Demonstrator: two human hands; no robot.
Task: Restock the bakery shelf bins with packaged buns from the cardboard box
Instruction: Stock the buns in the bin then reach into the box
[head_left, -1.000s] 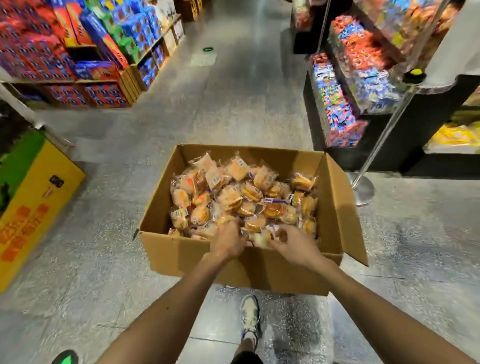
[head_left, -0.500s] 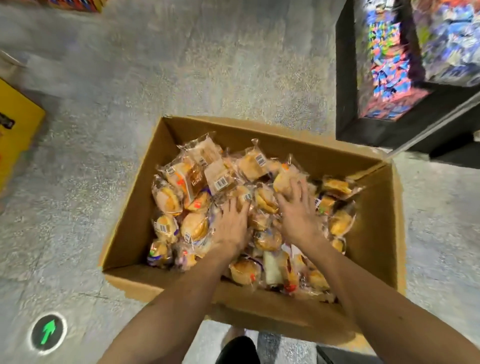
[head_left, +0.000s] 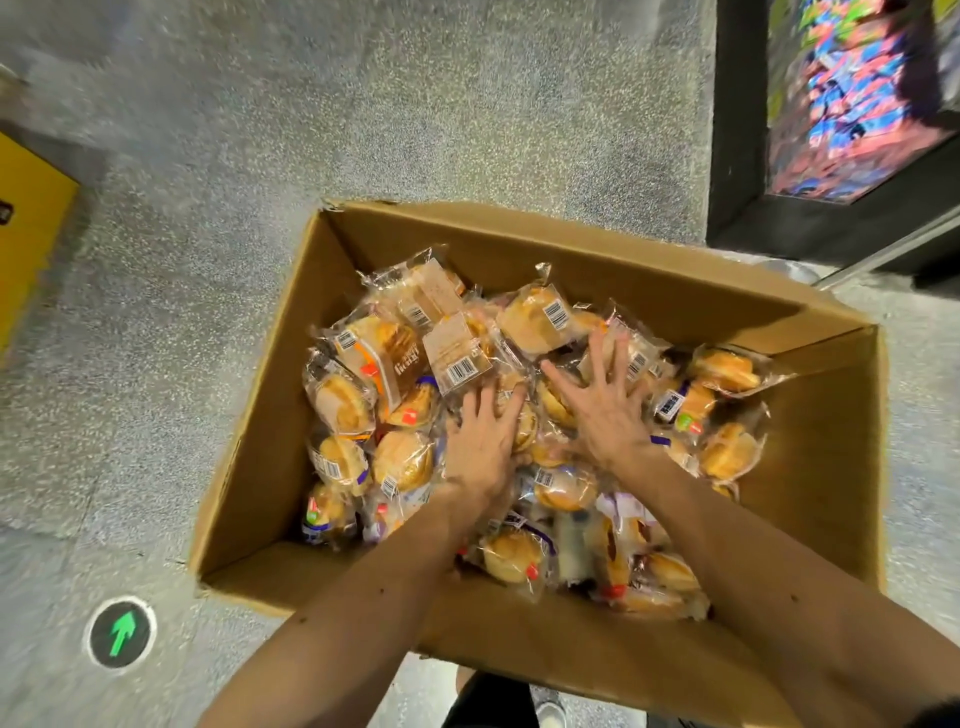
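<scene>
I am reaching both hands into the cardboard box on the floor, laying them on the heap of packaged buns. My left hand is lying flat, fingers loosely apart; my right hand is spreading its fingers wide, pinching nothing. To gather well, I should be scooping inward from both sides, not squeezing the soft bread.
</scene>
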